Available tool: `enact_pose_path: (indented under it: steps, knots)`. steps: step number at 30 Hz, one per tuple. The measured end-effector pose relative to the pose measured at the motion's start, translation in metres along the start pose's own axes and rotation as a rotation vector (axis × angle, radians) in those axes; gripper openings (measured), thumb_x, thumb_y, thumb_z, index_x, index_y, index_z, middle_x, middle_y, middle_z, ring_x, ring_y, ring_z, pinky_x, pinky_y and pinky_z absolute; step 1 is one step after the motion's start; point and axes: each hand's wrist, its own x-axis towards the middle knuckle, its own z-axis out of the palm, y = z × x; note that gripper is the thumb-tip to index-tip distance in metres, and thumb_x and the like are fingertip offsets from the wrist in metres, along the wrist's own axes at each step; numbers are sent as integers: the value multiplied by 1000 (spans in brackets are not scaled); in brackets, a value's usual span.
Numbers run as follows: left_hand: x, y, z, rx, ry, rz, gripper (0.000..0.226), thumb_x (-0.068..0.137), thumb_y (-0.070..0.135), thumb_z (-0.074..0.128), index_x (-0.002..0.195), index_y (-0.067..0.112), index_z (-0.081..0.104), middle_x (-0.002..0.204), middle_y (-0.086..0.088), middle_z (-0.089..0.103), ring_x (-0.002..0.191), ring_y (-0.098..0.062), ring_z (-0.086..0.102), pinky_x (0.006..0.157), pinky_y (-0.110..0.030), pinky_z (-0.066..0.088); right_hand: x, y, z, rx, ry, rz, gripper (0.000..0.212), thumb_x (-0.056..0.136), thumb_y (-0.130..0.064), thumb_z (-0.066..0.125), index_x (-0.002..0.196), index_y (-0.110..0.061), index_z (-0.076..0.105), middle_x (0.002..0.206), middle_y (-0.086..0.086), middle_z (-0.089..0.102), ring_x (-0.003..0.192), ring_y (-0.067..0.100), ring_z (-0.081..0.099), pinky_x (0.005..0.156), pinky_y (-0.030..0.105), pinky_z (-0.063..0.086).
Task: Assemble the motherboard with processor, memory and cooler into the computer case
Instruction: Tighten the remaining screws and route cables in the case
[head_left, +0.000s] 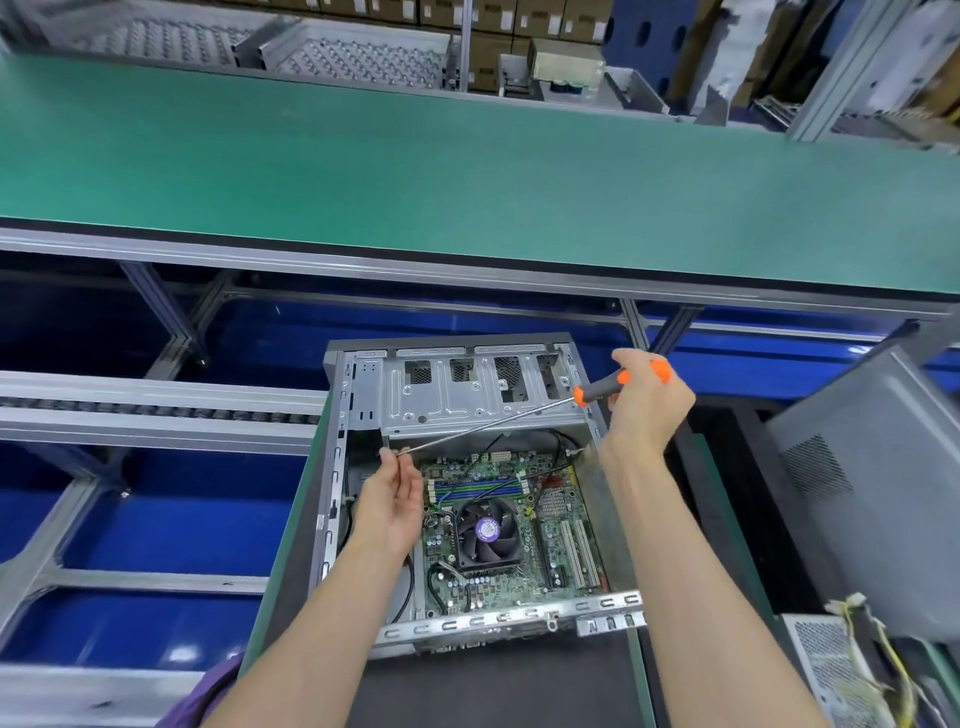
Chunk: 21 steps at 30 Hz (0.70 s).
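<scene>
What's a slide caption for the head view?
Right hand grips screwdriver, left hand pinches its tip, over motherboard seated in open case.

The scene was brightly and evenly lit from overhead, with no hard shadows. Soft sheen lay across the green conveyor belt (467, 171), and white glare spots showed on the glossy blue floor (156, 618) at lower left. The wide-angle lens bent straight rails into curves toward the edges. The far boxes (519, 15) looked soft and slightly smeared, and the grey case panel (872, 483) at right was blurred. The centre stayed sharp.
</scene>
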Motion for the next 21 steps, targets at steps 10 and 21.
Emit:
enact_pose_path:
  steps: [10, 21]
  knots:
    - [3, -2, 3, 32, -1, 12, 21, 93, 21, 62, 109, 7, 64, 90, -3, 67, 71, -4, 61, 73, -22, 54, 20, -37, -8, -339, -572, -218, 25, 82, -1, 73, 99, -8, 55, 68, 15, 66, 53, 40, 66, 47, 35, 48]
    - [14, -4, -3, 569, 297, 135, 11, 99, 4, 55, 102, 4, 65, 84, -8, 68, 74, -15, 61, 70, -23, 50, -10, -71, 37, -584, -714, -710, 27, 77, -13, 72, 90, -23, 50, 61, -1, 62, 65, 23, 65, 64, 34, 52]
